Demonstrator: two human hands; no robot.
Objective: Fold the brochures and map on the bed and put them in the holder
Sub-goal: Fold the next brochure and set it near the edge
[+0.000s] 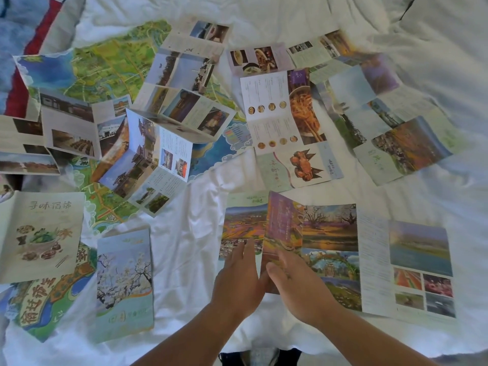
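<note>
An unfolded landscape brochure [330,228] lies on the white bed right in front of me. Its purple and orange panel [282,225] stands raised along a crease. My left hand [237,276] presses straight fingers on the brochure's left panel. My right hand [295,283] rests its thumb and fingers on the lower end of the raised panel. A large green and blue map [105,62] spreads over the left half of the bed, partly under other brochures. No holder is in view.
A folded blossom brochure [124,281] and a food brochure [39,233] lie at the left. Several open brochures lie behind, such as a noodle one [277,109] and a temple one [148,154]. Blue and red fabric [15,35] sits at the top left.
</note>
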